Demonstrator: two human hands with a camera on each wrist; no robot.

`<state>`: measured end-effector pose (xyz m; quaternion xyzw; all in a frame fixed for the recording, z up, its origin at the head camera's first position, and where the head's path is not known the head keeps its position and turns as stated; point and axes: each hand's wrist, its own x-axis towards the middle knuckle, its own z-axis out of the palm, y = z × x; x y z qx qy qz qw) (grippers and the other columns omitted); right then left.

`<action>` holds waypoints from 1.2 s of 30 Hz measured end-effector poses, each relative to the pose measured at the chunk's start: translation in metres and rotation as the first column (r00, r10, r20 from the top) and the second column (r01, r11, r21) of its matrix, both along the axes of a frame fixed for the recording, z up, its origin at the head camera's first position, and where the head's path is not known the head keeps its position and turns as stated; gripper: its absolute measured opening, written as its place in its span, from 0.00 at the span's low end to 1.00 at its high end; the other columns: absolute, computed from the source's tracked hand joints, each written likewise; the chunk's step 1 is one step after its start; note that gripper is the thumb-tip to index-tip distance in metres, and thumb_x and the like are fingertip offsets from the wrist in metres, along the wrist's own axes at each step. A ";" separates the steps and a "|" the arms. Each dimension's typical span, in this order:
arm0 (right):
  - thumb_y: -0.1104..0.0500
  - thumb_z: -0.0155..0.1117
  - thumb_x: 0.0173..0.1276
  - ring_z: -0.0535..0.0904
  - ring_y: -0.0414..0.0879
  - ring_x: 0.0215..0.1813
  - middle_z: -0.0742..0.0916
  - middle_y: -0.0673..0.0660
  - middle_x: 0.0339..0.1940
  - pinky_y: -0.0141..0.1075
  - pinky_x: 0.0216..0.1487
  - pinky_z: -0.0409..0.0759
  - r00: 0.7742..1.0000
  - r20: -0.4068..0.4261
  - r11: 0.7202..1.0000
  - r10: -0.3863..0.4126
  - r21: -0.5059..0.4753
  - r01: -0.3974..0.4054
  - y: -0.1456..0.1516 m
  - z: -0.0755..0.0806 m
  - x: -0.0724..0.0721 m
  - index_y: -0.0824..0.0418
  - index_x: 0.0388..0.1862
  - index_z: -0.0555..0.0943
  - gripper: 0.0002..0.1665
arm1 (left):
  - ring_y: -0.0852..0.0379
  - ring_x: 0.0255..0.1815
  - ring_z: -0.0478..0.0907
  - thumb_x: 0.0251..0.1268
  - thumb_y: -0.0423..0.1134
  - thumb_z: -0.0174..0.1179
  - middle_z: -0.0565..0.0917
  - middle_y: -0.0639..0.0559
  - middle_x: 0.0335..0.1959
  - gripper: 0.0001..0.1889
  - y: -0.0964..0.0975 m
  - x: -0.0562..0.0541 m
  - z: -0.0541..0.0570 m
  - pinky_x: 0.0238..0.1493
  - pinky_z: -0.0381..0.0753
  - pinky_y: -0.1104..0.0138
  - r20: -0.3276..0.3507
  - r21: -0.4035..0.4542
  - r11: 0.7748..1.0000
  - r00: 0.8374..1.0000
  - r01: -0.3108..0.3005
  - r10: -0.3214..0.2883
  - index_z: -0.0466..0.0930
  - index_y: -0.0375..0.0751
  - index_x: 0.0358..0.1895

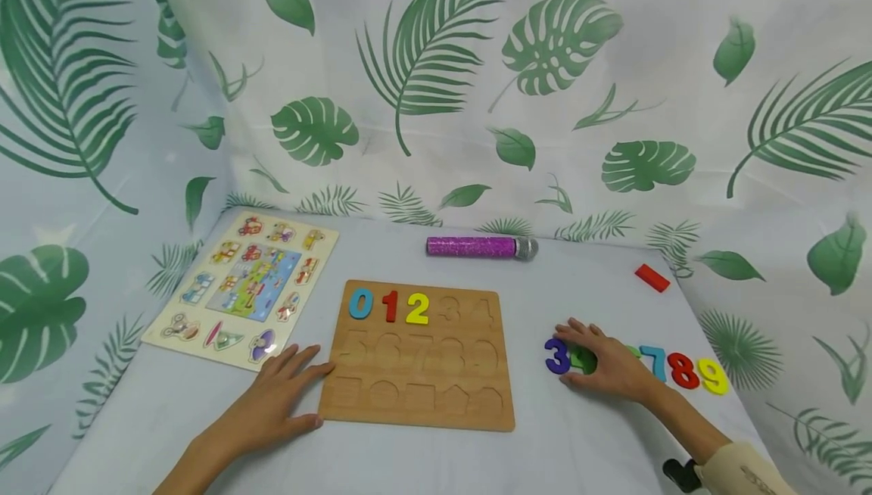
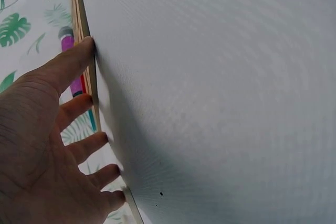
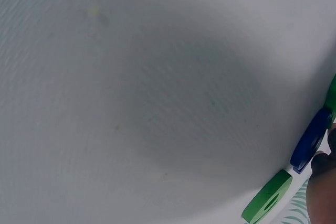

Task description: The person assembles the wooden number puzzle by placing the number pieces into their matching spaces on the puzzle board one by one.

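Here's the left hand (image 1: pixel 275 404), fingers spread, touching the left edge of the wooden board (image 1: pixel 400 374), its top row carrying blue 0 (image 1: pixel 353 304), red 1 (image 1: pixel 390 307) and yellow 2 (image 1: pixel 418 312). Across the table (image 1: pixel 538 434), the right hand (image 1: pixel 609 366) straddles a green number (image 1: pixel 583 359) beside purple 3 (image 1: pixel 562 356), blocking part of the row; can't tell if its fingers pinch. Behind the board lies a purple microphone (image 1: pixel 477 247); far right, a red block (image 1: pixel 652 278).

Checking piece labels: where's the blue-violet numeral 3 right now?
Head view: the blue-violet numeral 3 lies right of the brown wooden board, leftmost in the coloured numeral row, beside the right hand.
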<state>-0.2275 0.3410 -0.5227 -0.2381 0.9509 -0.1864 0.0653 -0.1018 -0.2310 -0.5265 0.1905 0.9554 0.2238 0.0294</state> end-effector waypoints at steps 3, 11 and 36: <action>0.36 0.75 0.54 0.59 0.78 0.69 0.71 0.64 0.72 0.77 0.59 0.59 1.000 -0.012 1.000 0.002 0.006 -0.002 -0.002 0.001 -0.002 0.49 0.70 0.74 0.45 | 0.31 0.74 0.52 0.53 0.57 0.72 0.63 0.44 0.74 0.39 -0.001 0.001 0.000 0.70 0.52 0.36 -0.002 0.001 1.000 1.000 0.000 0.000 0.72 0.52 0.69; 0.36 0.75 0.55 0.59 0.77 0.70 0.71 0.64 0.73 0.76 0.60 0.59 1.000 -0.008 0.999 0.002 -0.034 -0.002 -0.016 0.007 -0.014 0.51 0.70 0.74 0.45 | 0.31 0.74 0.53 0.53 0.56 0.72 0.64 0.43 0.74 0.39 -0.001 0.003 0.001 0.70 0.53 0.36 -0.019 0.007 1.000 1.000 -0.004 0.004 0.72 0.51 0.69; 0.40 0.75 0.55 0.67 0.65 0.70 0.75 0.63 0.69 0.63 0.69 0.60 0.984 -0.062 0.975 0.169 -0.136 -0.176 -0.153 0.007 -0.074 0.57 0.65 0.78 0.41 | 0.32 0.74 0.53 0.55 0.56 0.71 0.63 0.44 0.74 0.38 0.000 0.001 0.001 0.70 0.53 0.37 -0.019 -0.012 1.000 1.000 0.009 -0.009 0.71 0.51 0.70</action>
